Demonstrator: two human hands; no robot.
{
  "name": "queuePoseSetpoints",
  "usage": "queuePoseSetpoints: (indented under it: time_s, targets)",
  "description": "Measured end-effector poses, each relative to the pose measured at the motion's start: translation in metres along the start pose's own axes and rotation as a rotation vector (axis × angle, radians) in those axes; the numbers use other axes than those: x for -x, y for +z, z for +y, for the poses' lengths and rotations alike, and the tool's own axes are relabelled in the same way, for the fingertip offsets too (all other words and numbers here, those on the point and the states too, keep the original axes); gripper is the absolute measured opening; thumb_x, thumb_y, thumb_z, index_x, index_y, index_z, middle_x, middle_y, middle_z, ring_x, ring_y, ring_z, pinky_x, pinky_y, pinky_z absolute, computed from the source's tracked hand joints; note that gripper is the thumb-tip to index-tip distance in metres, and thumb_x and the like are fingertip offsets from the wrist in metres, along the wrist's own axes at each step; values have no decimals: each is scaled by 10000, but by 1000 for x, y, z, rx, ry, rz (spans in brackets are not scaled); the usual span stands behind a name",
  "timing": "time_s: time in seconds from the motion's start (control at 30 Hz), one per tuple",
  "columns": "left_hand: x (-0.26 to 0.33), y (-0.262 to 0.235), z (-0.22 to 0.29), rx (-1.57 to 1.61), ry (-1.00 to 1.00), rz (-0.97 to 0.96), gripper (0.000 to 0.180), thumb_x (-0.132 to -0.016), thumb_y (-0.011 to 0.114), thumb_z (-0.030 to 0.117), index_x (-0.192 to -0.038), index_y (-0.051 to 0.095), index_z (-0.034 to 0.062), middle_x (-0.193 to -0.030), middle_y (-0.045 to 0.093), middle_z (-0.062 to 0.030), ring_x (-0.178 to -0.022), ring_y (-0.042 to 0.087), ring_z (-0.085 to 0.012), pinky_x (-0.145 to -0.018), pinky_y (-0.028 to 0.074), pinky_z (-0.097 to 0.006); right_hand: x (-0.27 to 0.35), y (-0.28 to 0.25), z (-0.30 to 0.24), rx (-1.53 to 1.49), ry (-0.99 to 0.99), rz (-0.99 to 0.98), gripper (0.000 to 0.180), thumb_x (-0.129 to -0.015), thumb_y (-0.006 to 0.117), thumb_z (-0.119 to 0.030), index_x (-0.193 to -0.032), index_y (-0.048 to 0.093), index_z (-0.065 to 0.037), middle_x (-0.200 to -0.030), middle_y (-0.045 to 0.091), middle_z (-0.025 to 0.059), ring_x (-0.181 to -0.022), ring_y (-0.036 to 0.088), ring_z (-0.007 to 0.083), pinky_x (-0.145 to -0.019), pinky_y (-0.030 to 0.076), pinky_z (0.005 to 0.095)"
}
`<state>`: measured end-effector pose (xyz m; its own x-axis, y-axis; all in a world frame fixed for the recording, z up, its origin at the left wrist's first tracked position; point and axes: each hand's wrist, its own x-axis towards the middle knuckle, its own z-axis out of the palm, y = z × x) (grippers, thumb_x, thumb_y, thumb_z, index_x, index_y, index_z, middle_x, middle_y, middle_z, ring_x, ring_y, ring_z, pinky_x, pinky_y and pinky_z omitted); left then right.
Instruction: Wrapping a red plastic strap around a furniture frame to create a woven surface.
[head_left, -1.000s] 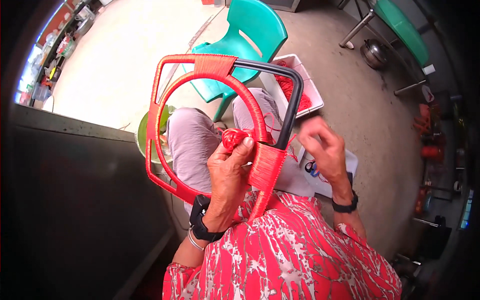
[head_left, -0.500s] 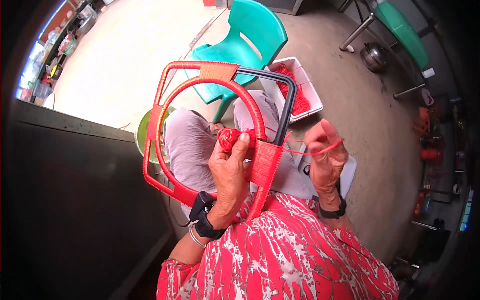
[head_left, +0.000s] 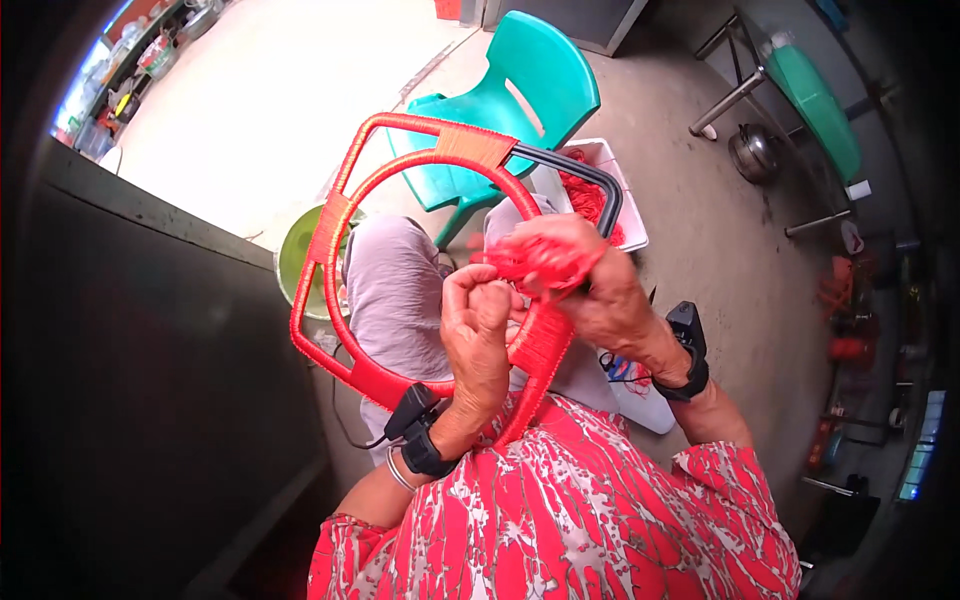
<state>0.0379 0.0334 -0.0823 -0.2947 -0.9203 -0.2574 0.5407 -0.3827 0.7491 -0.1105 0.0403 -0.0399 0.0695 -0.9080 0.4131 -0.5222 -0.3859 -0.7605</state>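
Over the person's lap, a wire frame (head_left: pixel 400 260) — a rounded square with a ring set inside it — stands tilted on the knees, most of it already wound in red cord, with a bare black stretch at its upper right corner. The left hand (head_left: pixel 480 335) is closed around the ring's lower right run, fingers curled over the wrapped part and pressing it steady. The right hand (head_left: pixel 590 290) sits just beside it, touching or nearly so, fingers pinched together on a loose bundle of red cord (head_left: pixel 535 258) that bunches between thumb and fingers right at the ring.

Behind the frame stands a teal plastic chair (head_left: pixel 520 100), and next to it a white tray (head_left: pixel 625 200) holding more red cord. A green bowl (head_left: pixel 295 260) lies on the concrete floor to the left, partly hidden by the frame.

The risk, as I judge it, lies in the bundle: held so loosely bunched, the cord could snag on itself or slacken as it is pulled, leaving a gap or a lumpy turn in the wrapping. If the left hand's hold eases, the turns under it could loosen too — and the tilted frame, resting only on the knees, might slide off toward the floor.
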Motion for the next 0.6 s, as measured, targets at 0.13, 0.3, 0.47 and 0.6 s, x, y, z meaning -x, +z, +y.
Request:
queuePoseSetpoints:
  time_s: [0.13,0.3,0.47,0.6]
  targets:
    - [-10,-7,-3,-163,-11,93,350,-939,574,376,-1007,490,43,-760,521,-8,-693,522,-66,-517,442,-188,11,-8,-8,-158,-50,141,428,-781,700,-24,-1161,503,-20,-971,600,113,-859,621,240,-753,491,322]
    - [-12,-11,3,-23,-217,51,290,-937,577,288,-1050,520,27,-791,557,-32,-666,563,-92,-494,489,-211,27,-26,-44,87,-83,169,303,-785,710,21,-991,494,-32,-864,603,118,-763,588,203,-698,488,326]
    - [-20,-16,6,30,-462,-106,228,-900,589,101,-1078,589,-42,-877,626,-84,-729,618,-146,-603,568,-278,62,-39,-42,-27,183,223,266,-765,722,28,-950,539,-23,-762,580,59,-680,562,142,-599,466,285]
    - [-26,-20,10,139,-638,-195,198,-895,589,80,-1018,592,-75,-929,656,-122,-819,643,-173,-680,588,-297,69,-36,-37,-334,649,246,193,-830,703,-137,-911,572,-19,-749,604,30,-674,576,105,-616,471,256]
